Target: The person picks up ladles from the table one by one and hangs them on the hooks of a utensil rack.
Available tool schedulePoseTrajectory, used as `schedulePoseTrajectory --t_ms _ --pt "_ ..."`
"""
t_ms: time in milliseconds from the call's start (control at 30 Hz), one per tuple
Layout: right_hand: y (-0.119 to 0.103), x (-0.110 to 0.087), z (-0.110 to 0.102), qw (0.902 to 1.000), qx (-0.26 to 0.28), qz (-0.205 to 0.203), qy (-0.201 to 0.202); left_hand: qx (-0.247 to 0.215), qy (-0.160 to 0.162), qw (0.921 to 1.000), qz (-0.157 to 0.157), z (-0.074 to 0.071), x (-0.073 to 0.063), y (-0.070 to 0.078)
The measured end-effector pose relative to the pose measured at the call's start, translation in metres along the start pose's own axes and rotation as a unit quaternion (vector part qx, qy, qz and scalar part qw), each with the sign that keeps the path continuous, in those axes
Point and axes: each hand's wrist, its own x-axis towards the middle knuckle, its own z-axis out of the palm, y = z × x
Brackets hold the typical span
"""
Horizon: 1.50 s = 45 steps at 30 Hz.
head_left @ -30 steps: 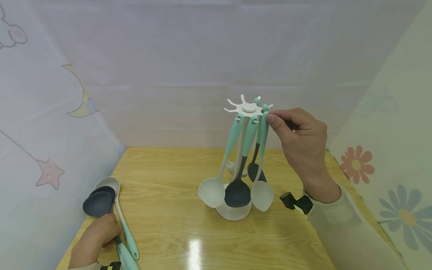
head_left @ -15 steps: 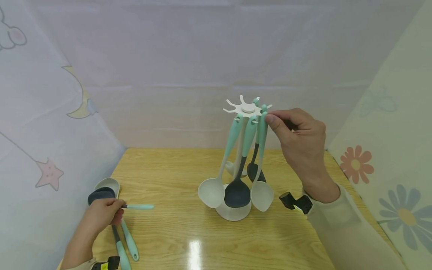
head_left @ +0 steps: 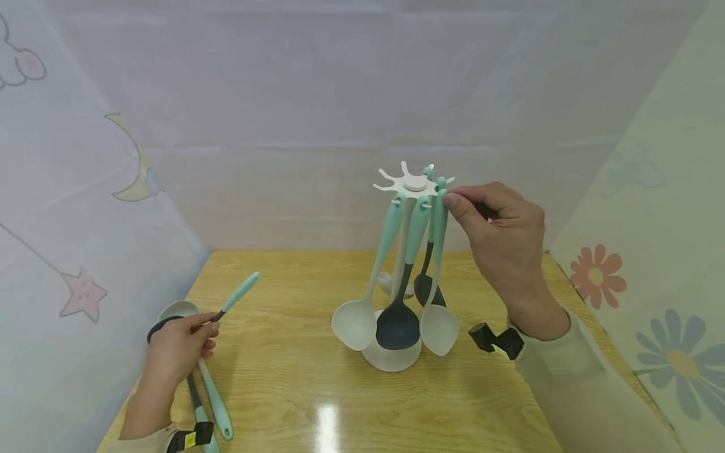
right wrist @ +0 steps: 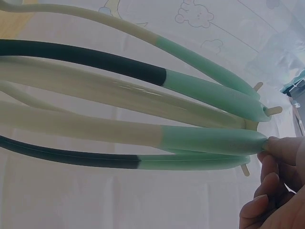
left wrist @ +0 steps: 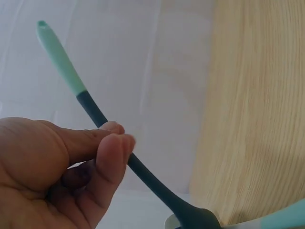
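Note:
In the head view my left hand (head_left: 181, 349) pinches a dark ladle with a mint handle (head_left: 240, 292), its bowl hidden behind the hand. The left wrist view shows thumb and fingertips on the dark shaft (left wrist: 155, 181), the mint end tilted up. My right hand (head_left: 506, 236) pinches the top of a white ladle (head_left: 440, 327) hanging at the right of a white utensil rack (head_left: 415, 184). In the right wrist view its fingertips meet the tip of that mint handle (right wrist: 214, 140). A white ladle (head_left: 354, 324) and a dark ladle (head_left: 398, 324) hang at the front.
Under my left hand, a white spoon-like utensil (head_left: 217, 402) and a dark one (head_left: 194, 390) lie on the wooden table (head_left: 283, 352). Another dark utensil (head_left: 427, 289) and a white one (head_left: 385, 283) hang at the rack's rear. Bare prongs point left and back. Printed cloth walls surround the table.
My left hand has picked up the dark ladle from the pile and moved forward, swinging its mint handle from pointing toward me to pointing up and away. My right hand stays at the rack.

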Motion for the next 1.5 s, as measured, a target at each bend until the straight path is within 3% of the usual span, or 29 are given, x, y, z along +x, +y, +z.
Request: schedulePoseTrajectory --t_ms 167,400,533,667,900,1367,1500 --pt "0.0 -0.001 0.0 1.0 0.005 -0.002 0.001 0.026 0.041 0.9988 0.004 0.005 -0.002 0.002" --pt "0.0 0.001 -0.002 0.9999 -0.002 -0.014 0.002 0.02 0.135 0.9865 0.091 0.013 -0.007 0.014" --pt "0.001 0.002 -0.004 0.9999 -0.009 -0.014 0.0 -0.001 0.163 0.9773 0.135 0.016 -0.009 0.03" --pt "0.002 0.003 -0.006 0.9998 -0.012 -0.013 -0.004 -0.022 0.16 0.9738 0.16 0.02 -0.01 0.046" --pt "0.005 0.005 -0.008 0.9999 -0.012 -0.006 -0.009 -0.049 0.142 0.9736 0.172 0.029 -0.012 0.07" --pt "0.014 0.015 -0.013 0.991 0.056 0.108 -0.055 -0.085 0.151 0.9595 0.222 0.048 -0.016 0.104" --pt "0.018 0.018 -0.013 0.9872 0.07 0.128 -0.063 -0.106 0.136 0.9596 0.222 0.053 -0.02 0.115"
